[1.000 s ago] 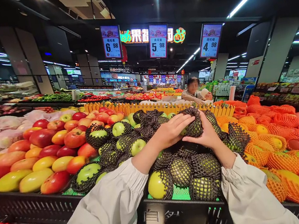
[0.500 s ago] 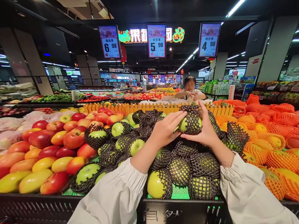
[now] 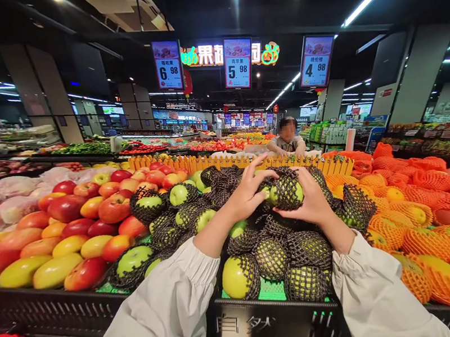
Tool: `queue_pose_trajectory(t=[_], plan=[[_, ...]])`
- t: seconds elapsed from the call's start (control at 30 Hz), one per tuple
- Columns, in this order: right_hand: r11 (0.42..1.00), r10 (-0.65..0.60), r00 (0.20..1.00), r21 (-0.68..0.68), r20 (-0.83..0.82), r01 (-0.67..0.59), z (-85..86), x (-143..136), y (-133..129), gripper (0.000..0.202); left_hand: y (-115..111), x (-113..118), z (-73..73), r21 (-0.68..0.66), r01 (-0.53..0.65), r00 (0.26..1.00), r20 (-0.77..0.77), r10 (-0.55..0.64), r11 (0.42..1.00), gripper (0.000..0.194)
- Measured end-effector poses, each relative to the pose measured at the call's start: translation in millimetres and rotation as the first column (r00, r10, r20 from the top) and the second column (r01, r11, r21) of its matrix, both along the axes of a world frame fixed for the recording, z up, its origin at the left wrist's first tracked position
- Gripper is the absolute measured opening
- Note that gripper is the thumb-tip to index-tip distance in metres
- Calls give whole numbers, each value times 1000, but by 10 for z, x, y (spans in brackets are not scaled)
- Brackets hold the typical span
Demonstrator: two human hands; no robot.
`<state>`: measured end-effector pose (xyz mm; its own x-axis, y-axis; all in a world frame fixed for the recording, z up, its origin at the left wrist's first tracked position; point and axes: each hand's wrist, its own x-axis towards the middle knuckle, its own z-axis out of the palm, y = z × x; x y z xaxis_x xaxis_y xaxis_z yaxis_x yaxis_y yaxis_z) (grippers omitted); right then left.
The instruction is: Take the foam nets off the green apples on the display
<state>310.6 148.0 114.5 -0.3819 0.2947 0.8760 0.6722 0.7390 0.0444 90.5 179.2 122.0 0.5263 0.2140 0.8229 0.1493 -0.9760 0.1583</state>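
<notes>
A green apple (image 3: 288,191) in a black foam net is held above the pile at the middle of the display. My right hand (image 3: 310,197) grips it from the right, with the thumb underneath. At its left side is my left hand (image 3: 249,190), fingers spread and curved, the fingertips near the net's upper left edge; whether they touch it is hard to tell. Around and below lie several netted green apples (image 3: 271,258), some with bare green skin showing.
Red and yellow fruit (image 3: 75,232) fills the left side. Orange-netted fruit (image 3: 428,239) lies on the right. The black crate's front edge (image 3: 274,317) is nearest. Behind an orange picket divider (image 3: 224,162), a person (image 3: 287,138) leans forward. Price signs (image 3: 238,64) hang above.
My left hand has loosened from the apple, its fingers now raised and spread. The netted apple has turned slightly in my right hand. The person behind has lowered their arms.
</notes>
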Motion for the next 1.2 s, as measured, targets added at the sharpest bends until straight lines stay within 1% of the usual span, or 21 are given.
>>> queue_pose_trajectory(t=[0.03, 0.1, 0.13, 0.2, 0.27, 0.33, 0.47, 0.57, 0.67, 0.73, 0.83, 0.9, 0.97, 1.1, 1.2], plan=[[1000, 13, 1000, 3, 17, -13, 0, -3, -7, 78, -3, 6, 1, -53, 25, 999, 28, -24, 998, 28], [999, 33, 998, 10, 56, -34, -1, -14, -26, 81, -13, 22, 8, -167, 78, 995, 72, -67, 983, 28], [999, 38, 997, 13, 74, -39, -2, -21, -38, 87, -17, 29, 13, -222, 102, 993, 85, -85, 970, 30], [999, 38, 994, 13, 104, -39, -3, -39, -63, 104, -20, 39, 24, -316, 136, 989, 102, -109, 939, 32], [999, 35, 990, 19, 135, -38, -2, -54, -84, 116, -10, 43, 28, -380, 150, 987, 118, -114, 913, 33], [999, 32, 984, 35, 177, -39, 1, -63, -96, 110, 10, 45, 20, -409, 169, 983, 140, -122, 897, 33], [996, 38, 974, 76, 221, -56, 11, -66, -103, 85, 53, 62, -7, -457, 252, 965, 189, -184, 853, 28], [995, 43, 976, 78, 216, -61, 11, -63, -102, 79, 66, 72, -6, -468, 275, 960, 181, -214, 840, 28], [996, 28, 979, 77, 202, -44, -1, -53, -96, 78, 61, 65, -5, -474, 286, 958, 137, -251, 833, 30], [994, 23, 984, 97, 177, -40, -9, -42, -93, 82, 47, 54, -16, -504, 317, 945, 102, -309, 803, 38], [984, 36, 992, 171, 123, -57, -14, -29, -100, 86, 2, 40, -34, -577, 377, 904, 59, -423, 725, 59], [973, 47, 994, 223, 98, -68, -13, -29, -115, 86, -40, 37, -33, -598, 405, 883, 57, -467, 692, 68], [966, 50, 995, 248, 89, -71, -10, -35, -127, 85, -77, 38, -20, -586, 407, 886, 66, -459, 701, 71], [970, 63, 993, 227, 103, -85, -4, -59, -110, 89, -97, 48, 7, -524, 345, 926, 58, -372, 778, 67], [973, 94, 990, 202, 102, -113, 8, -72, -75, 91, -44, 26, 20, -463, 334, 939, 85, -334, 821, 66]])
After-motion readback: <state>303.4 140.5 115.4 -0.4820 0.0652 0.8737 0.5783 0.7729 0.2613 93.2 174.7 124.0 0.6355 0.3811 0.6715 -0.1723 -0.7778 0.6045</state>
